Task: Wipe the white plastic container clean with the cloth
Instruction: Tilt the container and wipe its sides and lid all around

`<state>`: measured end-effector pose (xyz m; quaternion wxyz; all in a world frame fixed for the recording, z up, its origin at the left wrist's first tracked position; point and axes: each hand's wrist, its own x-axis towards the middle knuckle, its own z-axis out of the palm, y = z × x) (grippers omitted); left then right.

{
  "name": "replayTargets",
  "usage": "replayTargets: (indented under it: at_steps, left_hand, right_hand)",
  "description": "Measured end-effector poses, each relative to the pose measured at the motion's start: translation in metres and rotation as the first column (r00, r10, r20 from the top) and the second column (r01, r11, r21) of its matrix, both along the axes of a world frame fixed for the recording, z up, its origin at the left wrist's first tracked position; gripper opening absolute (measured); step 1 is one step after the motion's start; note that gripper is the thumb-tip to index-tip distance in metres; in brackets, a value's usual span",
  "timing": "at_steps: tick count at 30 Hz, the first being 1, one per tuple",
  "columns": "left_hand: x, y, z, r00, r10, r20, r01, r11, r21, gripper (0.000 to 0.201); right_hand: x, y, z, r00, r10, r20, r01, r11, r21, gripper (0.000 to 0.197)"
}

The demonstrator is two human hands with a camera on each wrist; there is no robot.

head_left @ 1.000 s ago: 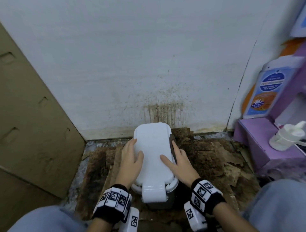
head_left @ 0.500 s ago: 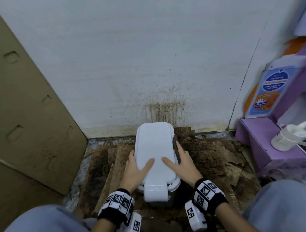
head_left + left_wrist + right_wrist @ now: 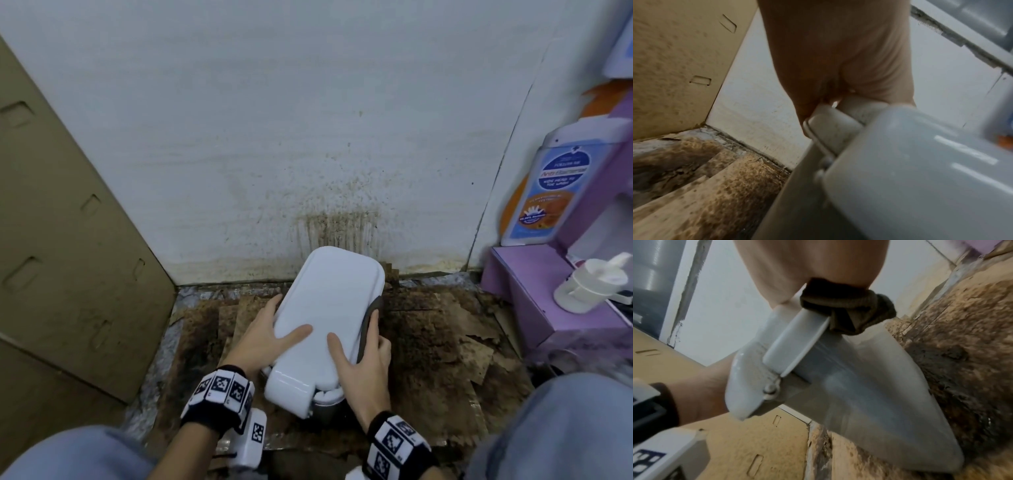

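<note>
One white plastic container (image 3: 329, 308) and one dark cloth (image 3: 368, 325) are in play, between two hands. The container is oblong, glossy, with its lid shut and a latch flap at the near end; it is tilted over the stained cardboard floor (image 3: 428, 359), close to the spattered white wall (image 3: 274, 137). The left hand (image 3: 263, 339) holds its left edge, thumb on the lid. The right hand (image 3: 363, 363) presses the cloth against its right edge. A purple box (image 3: 524, 291) with one white cup (image 3: 585, 286) stands well apart to the right.
</note>
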<state>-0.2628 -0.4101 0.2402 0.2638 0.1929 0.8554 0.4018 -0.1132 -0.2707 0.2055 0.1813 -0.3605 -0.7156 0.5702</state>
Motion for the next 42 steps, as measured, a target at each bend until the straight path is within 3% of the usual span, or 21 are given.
replayTargets:
  at_steps: [9,12,15,22,28,33,36,42]
  left_hand:
    - [-0.003,-0.005,-0.009,0.995,0.093,-0.043,-0.096,0.993,-0.075,0.107]
    - [0.001,-0.007,-0.007,0.986,0.088,-0.138,-0.111,0.98,-0.166,0.097]
    - [0.011,-0.01,-0.006,0.974,0.117,-0.194,-0.164,0.955,-0.245,0.101]
    - [0.053,-0.017,-0.015,0.938,0.344,-0.048,-0.347,0.921,-0.179,0.103]
    - [0.059,-0.025,-0.017,0.918,0.381,0.113,-0.382,0.924,-0.017,0.11]
    - [0.056,-0.029,-0.014,0.908,0.403,0.117,-0.409,0.912,0.035,0.099]
    - [0.043,-0.04,-0.01,0.908,0.4,0.128,-0.41,0.909,0.067,0.105]
    - [0.029,-0.04,0.014,0.955,0.294,0.035,-0.296,0.955,0.031,0.095]
  right_hand:
    - [-0.024,0.012,-0.005,0.992,0.126,0.005,-0.126,0.992,0.03,0.091]
    - [-0.04,0.032,-0.001,0.99,0.137,0.019,-0.137,0.99,0.013,0.09]
    - [-0.061,0.06,0.001,0.988,0.144,0.059,-0.145,0.989,0.015,0.091]
    - [-0.098,0.117,0.012,0.967,0.232,0.102,-0.233,0.972,-0.004,0.087]
    - [-0.112,0.151,0.011,0.919,0.392,0.041,-0.393,0.92,0.016,0.086]
    - [-0.11,0.15,0.01,0.93,0.367,-0.03,-0.367,0.93,0.0,0.081]
    - [-0.103,0.146,0.01,0.949,0.315,-0.022,-0.315,0.949,0.032,0.081]
    - [-0.056,0.119,0.011,0.997,0.046,-0.056,-0.045,0.999,0.011,0.075]
